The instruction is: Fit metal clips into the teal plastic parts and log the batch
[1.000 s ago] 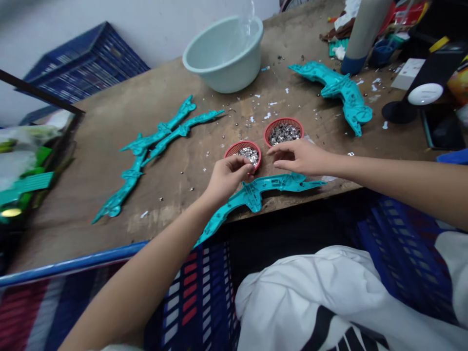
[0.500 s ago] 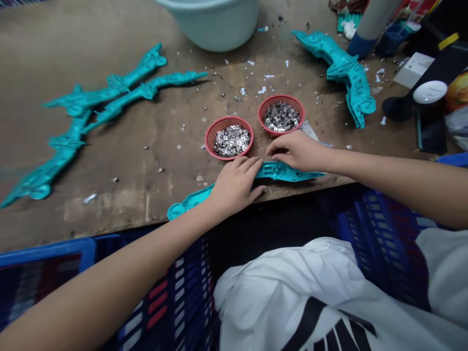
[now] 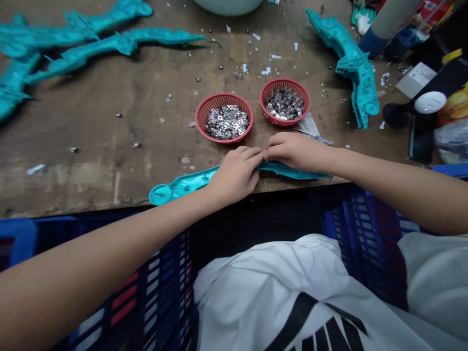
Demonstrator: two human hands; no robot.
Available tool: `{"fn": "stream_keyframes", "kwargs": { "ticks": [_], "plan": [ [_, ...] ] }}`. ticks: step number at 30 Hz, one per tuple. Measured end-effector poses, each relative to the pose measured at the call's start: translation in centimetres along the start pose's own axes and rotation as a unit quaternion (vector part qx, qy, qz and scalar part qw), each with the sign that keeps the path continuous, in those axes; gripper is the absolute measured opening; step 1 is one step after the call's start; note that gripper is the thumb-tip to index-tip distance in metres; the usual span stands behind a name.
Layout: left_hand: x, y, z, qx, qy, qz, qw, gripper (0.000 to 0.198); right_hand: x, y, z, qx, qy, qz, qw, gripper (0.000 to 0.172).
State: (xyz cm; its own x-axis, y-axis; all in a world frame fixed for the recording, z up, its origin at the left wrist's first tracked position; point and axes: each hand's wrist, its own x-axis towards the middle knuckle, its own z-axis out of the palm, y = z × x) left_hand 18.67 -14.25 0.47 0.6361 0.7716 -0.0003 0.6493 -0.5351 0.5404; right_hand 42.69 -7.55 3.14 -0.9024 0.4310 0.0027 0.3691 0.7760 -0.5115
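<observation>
A long teal plastic part (image 3: 183,184) lies along the near edge of the wooden table (image 3: 91,146). My left hand (image 3: 236,174) rests on its middle with fingers curled down on it. My right hand (image 3: 294,151) presses on the same part from the right, fingers bent, its fingertips meeting those of my left hand. Just beyond my hands stand two small red baskets: the left red basket (image 3: 224,117) holds small shiny metal pieces, and the right red basket (image 3: 285,102) holds darker metal pieces.
More teal parts lie at the far left (image 3: 91,46), and another teal part (image 3: 353,68) lies at the far right. A pale bowl (image 3: 228,5) sits at the back. Loose metal bits litter the table. Clutter fills the right edge. Blue crates (image 3: 365,229) stand below the table.
My left hand left the left basket and came down onto the teal part. My right hand also settled on it. The camera tilted downward and closer.
</observation>
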Motion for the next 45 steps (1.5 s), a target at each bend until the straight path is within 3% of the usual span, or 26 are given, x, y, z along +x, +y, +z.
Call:
{"fn": "stream_keyframes", "kwargs": {
  "ticks": [8,11,13,15,17,21,26,30,34,37,45],
  "plan": [
    [0.1,0.1,0.1,0.006,-0.002,-0.006,1.0,0.052,0.1,0.0,0.4,0.013,0.016,0.017,1.0,0.031],
    [0.1,0.0,0.1,-0.006,-0.001,-0.011,1.0,0.054,0.1,-0.1,-1.0,0.021,0.027,0.059,0.998,0.029],
    [0.0,-0.1,0.1,-0.008,0.004,-0.016,1.0,0.055,-0.4,0.4,-2.8,0.001,0.039,0.126,0.991,0.029],
    [-0.1,-0.3,0.2,-0.006,0.011,-0.022,1.0,0.055,-1.5,1.3,-4.6,-0.055,0.025,0.217,0.974,0.029],
    [-0.2,-0.6,0.3,-0.006,0.016,-0.023,1.0,0.056,-2.8,2.6,-5.9,-0.128,-0.032,0.298,0.945,0.025],
    [-0.3,-1.2,0.5,-0.022,0.027,-0.022,0.999,0.054,-4.7,4.7,-5.5,-0.234,-0.128,0.387,0.883,0.018],
    [-0.3,-1.2,0.5,-0.029,0.034,-0.044,0.998,0.053,-4.1,5.2,-3.8,-0.245,-0.136,0.4,0.873,0.023],
    [-0.4,-1.0,0.6,-0.025,0.042,-0.067,0.997,0.052,-2.9,2.7,-5.1,-0.222,-0.149,0.408,0.873,0.019],
    [-0.7,-0.8,1.1,-0.03,0.069,-0.065,0.995,0.054,-1.6,-1.6,-6.4,-0.115,-0.121,0.325,0.931,0.016],
    [-1.0,-0.6,1.5,-0.035,0.099,-0.065,0.992,0.058,-0.5,-3.8,-5.6,-0.075,-0.097,0.259,0.958,0.025],
    [-1.2,-0.9,1.6,-0.037,0.124,-0.018,0.991,0.039,0.5,-5.4,-3.1,-0.169,-0.131,0.266,0.94,0.029]
  ]
}}
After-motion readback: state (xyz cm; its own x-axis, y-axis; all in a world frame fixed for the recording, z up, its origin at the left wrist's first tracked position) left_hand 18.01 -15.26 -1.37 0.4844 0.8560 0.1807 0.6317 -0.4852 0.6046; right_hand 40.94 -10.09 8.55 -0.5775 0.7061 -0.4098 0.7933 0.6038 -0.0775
